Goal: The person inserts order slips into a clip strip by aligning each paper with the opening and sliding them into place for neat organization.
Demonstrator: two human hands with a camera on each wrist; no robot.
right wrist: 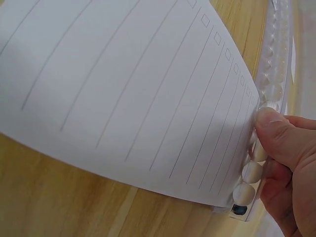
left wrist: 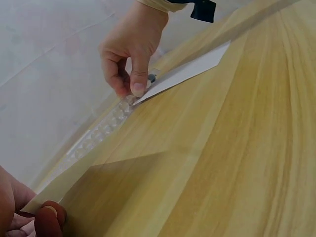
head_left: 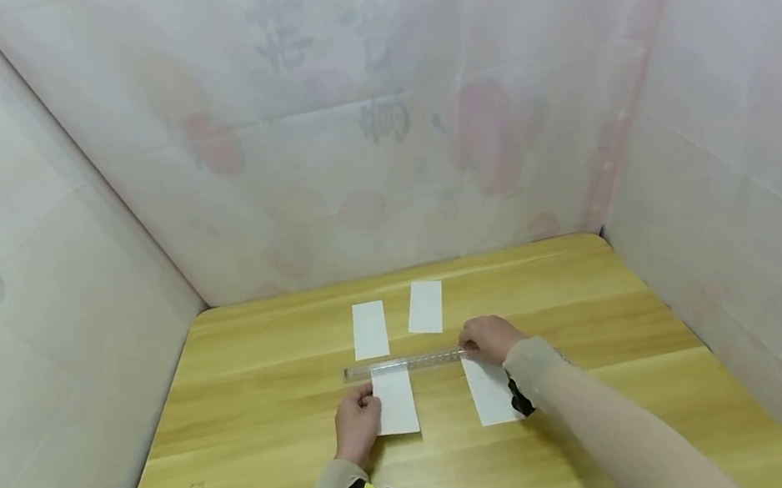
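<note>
A long clear plastic strip with a row of round bumps [head_left: 424,360] lies crosswise on the table. My right hand [head_left: 492,338] pinches its right end, the thumb on the bumps in the right wrist view. A lined paper slip with small checkboxes [right wrist: 128,89] meets the strip there, partly hidden by my right arm in the head view. My left hand [head_left: 357,424] pinches the left edge of another white paper slip [head_left: 395,402], whose top edge is at the strip. In the left wrist view that slip is seen nearly edge-on, above its shadow.
Beyond the strip, two more white paper slips lie on the wooden table [head_left: 252,433]: an upright one [head_left: 369,330] and a slightly slanted one [head_left: 426,307]. Pale printed cloth walls [head_left: 377,153] enclose the table's back and sides.
</note>
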